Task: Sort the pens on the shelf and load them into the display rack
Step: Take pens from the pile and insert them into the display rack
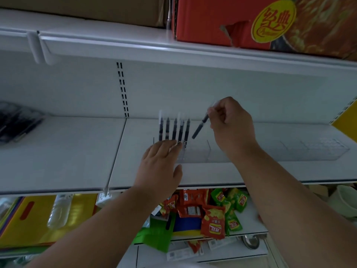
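Note:
A clear plastic display rack point(270, 151) with dividers lies along the white shelf point(63, 151). Several dark pens point(174, 129) stand upright in its left end. My left hand point(161, 163) lies flat with straight fingers against the rack's left end, just below those pens. My right hand point(230, 124) pinches the top of one more dark pen point(200, 127), which hangs tilted in the air just right of the standing pens, its lower end above the rack.
A dark tray point(17, 122) sits at the shelf's far left. A red carton point(222, 20) and a brown box point(87, 8) stand on the shelf above. Snack packets point(212, 213) and a water bottle point(59, 211) lie on the shelf below.

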Demonstrator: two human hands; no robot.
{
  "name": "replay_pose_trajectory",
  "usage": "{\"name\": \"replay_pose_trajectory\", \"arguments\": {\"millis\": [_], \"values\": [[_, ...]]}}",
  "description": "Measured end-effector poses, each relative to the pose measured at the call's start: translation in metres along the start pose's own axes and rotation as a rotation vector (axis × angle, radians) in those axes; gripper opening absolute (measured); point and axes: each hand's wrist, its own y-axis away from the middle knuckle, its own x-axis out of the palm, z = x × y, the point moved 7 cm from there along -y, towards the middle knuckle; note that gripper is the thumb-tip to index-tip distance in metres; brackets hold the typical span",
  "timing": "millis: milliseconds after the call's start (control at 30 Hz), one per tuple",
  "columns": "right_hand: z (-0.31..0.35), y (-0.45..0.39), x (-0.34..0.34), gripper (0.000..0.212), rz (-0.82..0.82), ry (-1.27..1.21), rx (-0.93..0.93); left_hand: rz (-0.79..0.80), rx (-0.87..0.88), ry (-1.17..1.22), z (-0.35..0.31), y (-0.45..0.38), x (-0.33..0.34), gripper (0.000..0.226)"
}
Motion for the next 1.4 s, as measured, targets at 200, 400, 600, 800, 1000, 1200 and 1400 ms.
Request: {"name": "replay_pose_trajectory", "arguments": {"millis": [200,400,600,800,1000,1200,1400], "values": [[-0.003,0.002,0.022,0.011,0.127,0.147,-0.023,-0.011,-0.005,0.009,0.002,-0.002,0.001,0.056],[-0.011,0.004,0.042,0.016,0.202,0.235,-0.036,-0.011,0.015,0.014,0.004,-0.002,0.001,0.058],[-0.015,0.006,0.048,0.015,0.231,0.266,0.002,0.020,0.017,0.004,0.004,-0.002,0.001,0.059],[-0.011,0.031,0.040,0.017,0.191,0.279,0.009,0.074,0.040,0.075,0.006,-0.001,-0.001,0.062],[0.017,0.055,0.023,0.016,0.171,0.265,-0.184,-0.105,-0.031,0.182,0.011,0.017,-0.027,0.044],[0.058,0.071,0.032,0.019,0.240,0.255,-0.347,-0.141,-0.129,0.053,0.024,0.053,-0.044,0.043],[0.089,0.093,0.058,0.030,0.463,0.173,-0.421,-0.135,-0.331,-0.092,0.048,0.103,-0.064,0.036]]}}
